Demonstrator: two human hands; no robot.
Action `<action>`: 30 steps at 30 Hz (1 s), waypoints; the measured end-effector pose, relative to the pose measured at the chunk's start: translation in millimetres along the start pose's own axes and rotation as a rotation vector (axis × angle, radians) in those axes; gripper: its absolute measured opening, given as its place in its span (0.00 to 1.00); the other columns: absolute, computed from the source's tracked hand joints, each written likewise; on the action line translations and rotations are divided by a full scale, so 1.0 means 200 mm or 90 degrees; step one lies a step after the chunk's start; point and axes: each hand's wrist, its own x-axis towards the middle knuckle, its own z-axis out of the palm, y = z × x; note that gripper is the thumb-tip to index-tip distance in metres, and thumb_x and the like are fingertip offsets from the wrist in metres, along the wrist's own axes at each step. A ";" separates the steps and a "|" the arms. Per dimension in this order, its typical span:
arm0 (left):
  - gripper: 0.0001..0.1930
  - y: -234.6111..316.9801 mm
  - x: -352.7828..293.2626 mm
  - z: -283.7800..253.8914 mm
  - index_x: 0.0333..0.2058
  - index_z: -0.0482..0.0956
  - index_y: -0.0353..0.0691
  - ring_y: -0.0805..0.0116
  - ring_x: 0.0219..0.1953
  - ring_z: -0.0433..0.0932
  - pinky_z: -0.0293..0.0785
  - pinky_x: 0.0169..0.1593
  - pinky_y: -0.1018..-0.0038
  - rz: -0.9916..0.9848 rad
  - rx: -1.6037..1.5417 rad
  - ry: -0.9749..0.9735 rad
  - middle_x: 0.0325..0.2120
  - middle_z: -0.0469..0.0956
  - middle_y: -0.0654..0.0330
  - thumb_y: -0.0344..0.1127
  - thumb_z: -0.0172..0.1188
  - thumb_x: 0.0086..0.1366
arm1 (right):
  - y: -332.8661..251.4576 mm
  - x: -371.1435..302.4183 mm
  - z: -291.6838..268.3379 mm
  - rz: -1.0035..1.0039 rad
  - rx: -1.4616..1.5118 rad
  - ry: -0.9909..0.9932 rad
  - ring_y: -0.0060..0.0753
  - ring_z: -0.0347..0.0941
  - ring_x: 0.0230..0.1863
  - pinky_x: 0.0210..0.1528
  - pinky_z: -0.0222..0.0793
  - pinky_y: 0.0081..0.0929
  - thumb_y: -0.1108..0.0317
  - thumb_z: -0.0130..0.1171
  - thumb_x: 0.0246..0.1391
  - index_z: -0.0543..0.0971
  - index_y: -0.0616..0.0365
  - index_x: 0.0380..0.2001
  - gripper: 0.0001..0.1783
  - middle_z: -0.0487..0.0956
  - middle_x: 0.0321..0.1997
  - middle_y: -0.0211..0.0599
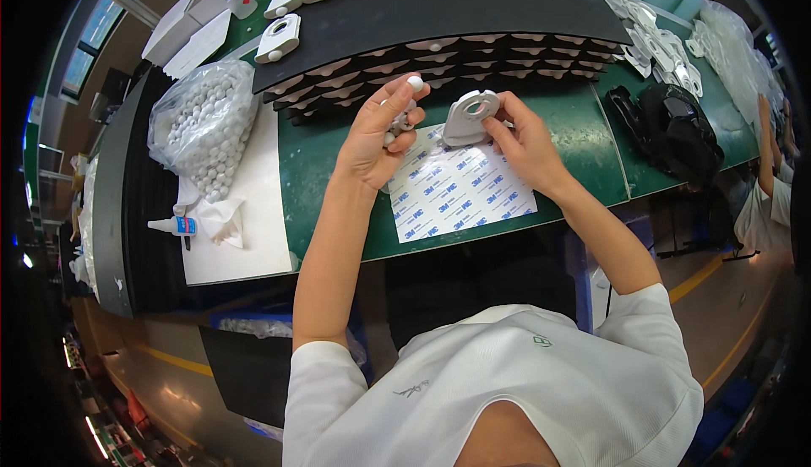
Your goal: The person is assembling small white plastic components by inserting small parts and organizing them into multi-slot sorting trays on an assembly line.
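My left hand (365,142) is closed and raised over the green table (325,205). Between its thumb and forefinger it pinches a white ball (415,84), and several more small white balls sit in its curled fingers. Just to the right, my right hand (528,146) grips a white plastic part (462,122) with a round hole in it, holding it tilted up. The ball and the part are apart. Beneath both hands lies a white sheet (465,201) printed in blue.
Stacked black boards (456,15) carry rows of similar white parts at the back. A clear bag of white balls (207,112) and a small glue bottle (175,226) are on the left. Loose white parts (667,57) and a black bundle (676,133) lie right, near another person's arm (765,142).
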 end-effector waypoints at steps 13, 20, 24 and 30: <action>0.17 0.00 -0.01 0.04 0.46 0.72 0.40 0.82 0.23 0.66 0.51 0.15 0.91 0.011 0.001 -0.022 0.34 0.72 0.61 0.31 0.59 0.57 | -0.03 0.00 -0.03 0.051 0.168 -0.082 0.22 0.69 0.35 0.39 0.65 0.19 0.73 0.47 0.57 0.69 0.57 0.41 0.08 0.74 0.35 0.30; 0.14 -0.03 -0.01 0.00 0.40 0.73 0.40 0.84 0.23 0.67 0.50 0.16 0.90 -0.021 0.068 -0.089 0.25 0.71 0.66 0.29 0.62 0.54 | -0.04 -0.01 -0.10 0.090 0.581 -0.164 0.32 0.67 0.51 0.55 0.63 0.29 0.70 0.48 0.57 0.66 0.53 0.42 0.09 0.70 0.48 0.36; 0.13 -0.02 -0.02 0.04 0.40 0.74 0.40 0.84 0.23 0.67 0.52 0.16 0.91 -0.044 0.050 -0.053 0.27 0.71 0.65 0.34 0.62 0.56 | -0.07 0.02 -0.12 -0.030 0.511 -0.167 0.35 0.68 0.51 0.53 0.65 0.30 0.77 0.54 0.49 0.66 0.54 0.31 0.09 0.71 0.47 0.41; 0.15 -0.01 -0.02 0.05 0.42 0.73 0.39 0.84 0.23 0.67 0.52 0.15 0.91 -0.052 0.036 -0.056 0.30 0.73 0.64 0.33 0.61 0.56 | -0.17 0.01 -0.17 -0.381 -0.042 -0.102 0.39 0.70 0.46 0.43 0.70 0.28 0.85 0.59 0.34 0.71 0.56 0.21 0.12 0.76 0.43 0.39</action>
